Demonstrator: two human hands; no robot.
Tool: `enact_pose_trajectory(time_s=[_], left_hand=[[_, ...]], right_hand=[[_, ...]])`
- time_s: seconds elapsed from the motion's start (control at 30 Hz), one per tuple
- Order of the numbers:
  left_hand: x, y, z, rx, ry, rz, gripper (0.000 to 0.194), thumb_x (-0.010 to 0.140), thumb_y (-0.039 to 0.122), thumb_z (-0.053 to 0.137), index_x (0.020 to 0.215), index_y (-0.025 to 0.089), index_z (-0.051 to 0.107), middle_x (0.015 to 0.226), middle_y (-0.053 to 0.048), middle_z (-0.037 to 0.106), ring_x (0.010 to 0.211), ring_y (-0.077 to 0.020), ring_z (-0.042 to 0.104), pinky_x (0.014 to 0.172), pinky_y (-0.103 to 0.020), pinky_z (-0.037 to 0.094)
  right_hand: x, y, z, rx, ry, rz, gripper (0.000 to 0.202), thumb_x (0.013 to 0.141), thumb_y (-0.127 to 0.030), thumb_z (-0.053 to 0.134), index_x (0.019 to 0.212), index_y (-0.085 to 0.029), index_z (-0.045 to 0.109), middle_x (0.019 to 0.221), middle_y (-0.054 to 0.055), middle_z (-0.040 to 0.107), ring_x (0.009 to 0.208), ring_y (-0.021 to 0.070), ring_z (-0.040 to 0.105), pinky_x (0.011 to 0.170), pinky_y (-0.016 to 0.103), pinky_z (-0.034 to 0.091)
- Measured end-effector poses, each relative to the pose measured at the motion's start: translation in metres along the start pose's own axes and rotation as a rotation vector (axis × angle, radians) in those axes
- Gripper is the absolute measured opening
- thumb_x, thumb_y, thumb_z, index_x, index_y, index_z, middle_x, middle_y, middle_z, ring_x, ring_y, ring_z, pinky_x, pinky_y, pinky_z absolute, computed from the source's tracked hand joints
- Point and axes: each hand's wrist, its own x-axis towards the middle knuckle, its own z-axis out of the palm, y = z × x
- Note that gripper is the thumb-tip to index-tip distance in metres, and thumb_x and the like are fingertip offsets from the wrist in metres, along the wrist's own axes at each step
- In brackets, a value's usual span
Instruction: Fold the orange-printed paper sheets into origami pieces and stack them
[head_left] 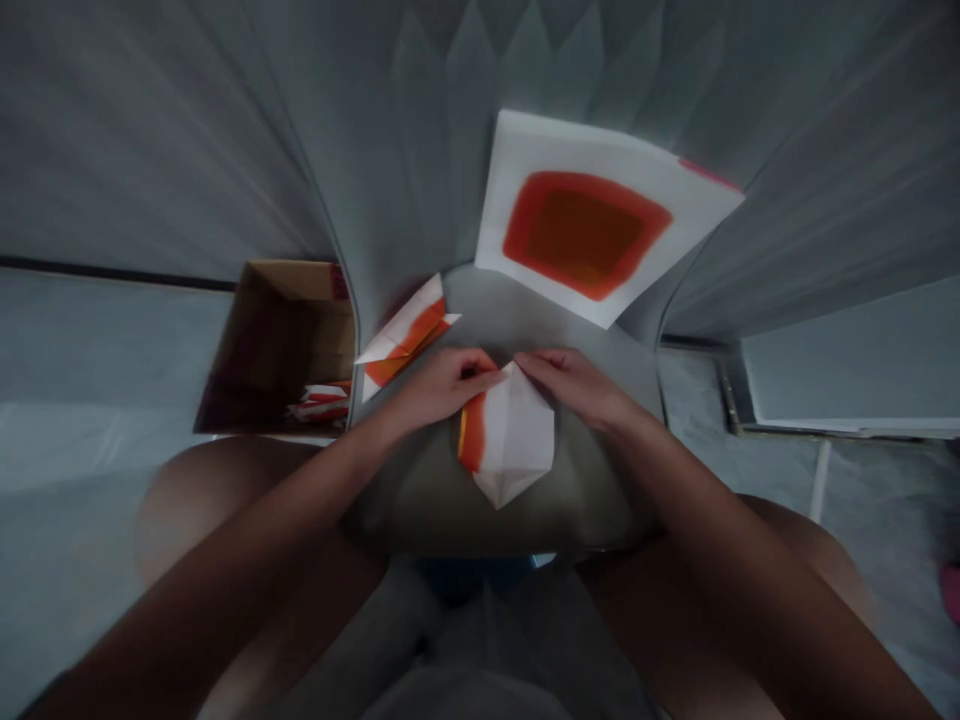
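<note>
A sheet of white and orange paper, folded into a pointed shape (517, 435), lies on the grey chair seat between my knees. My left hand (457, 380) pinches its upper left edge with thumb and fingers. At the top corner, the fingertips of my right hand (566, 380) are closed on the paper. Creases run down its white face, and an orange band shows along its left side. To the left of my left hand rests another folded paper piece (409, 340), white and orange with pointed ends.
A flat white sheet with an orange-red square (589, 230) lies against the chair's backrest (427, 130). On the floor to the left, an open cardboard box (259, 350) holds some folded papers (321, 402). A white panel (855, 350) stands at the right.
</note>
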Motion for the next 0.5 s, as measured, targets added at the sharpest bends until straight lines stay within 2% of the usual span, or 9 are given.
enact_pose_trajectory(time_s=[0.1, 0.27, 0.5], left_hand=[[0.0004, -0.0028, -0.0002, -0.052, 0.028, -0.001, 0.038, 0.093, 0.054, 0.067, 0.086, 0.017, 0.069, 0.078, 0.000, 0.064, 0.071, -0.0125, 0.054, 0.063, -0.025, 0.039], [0.0006, -0.0048, -0.0008, -0.072, 0.042, 0.011, 0.034, 0.094, 0.050, 0.068, 0.086, 0.017, 0.068, 0.078, 0.000, 0.064, 0.071, -0.0118, 0.054, 0.062, -0.024, 0.038], [0.0020, -0.0045, -0.0026, -0.104, -0.006, 0.004, 0.033, 0.095, 0.049, 0.067, 0.094, 0.017, 0.073, 0.086, -0.002, 0.069, 0.077, -0.0134, 0.059, 0.066, -0.025, 0.042]], right_hand=[[0.0002, 0.0005, -0.0049, 0.035, -0.040, 0.022, 0.041, 0.081, -0.061, 0.075, 0.082, -0.020, 0.075, 0.067, -0.002, 0.064, 0.060, 0.0121, 0.050, 0.054, 0.026, 0.037], [-0.0015, 0.0002, -0.0041, 0.039, -0.038, 0.000, 0.040, 0.077, -0.059, 0.079, 0.088, -0.021, 0.075, 0.077, 0.000, 0.070, 0.067, 0.0141, 0.057, 0.060, 0.027, 0.044], [-0.0023, 0.0013, -0.0016, -0.038, -0.018, -0.035, 0.041, 0.079, -0.062, 0.076, 0.084, -0.022, 0.072, 0.073, 0.000, 0.068, 0.064, 0.0142, 0.057, 0.058, 0.028, 0.043]])
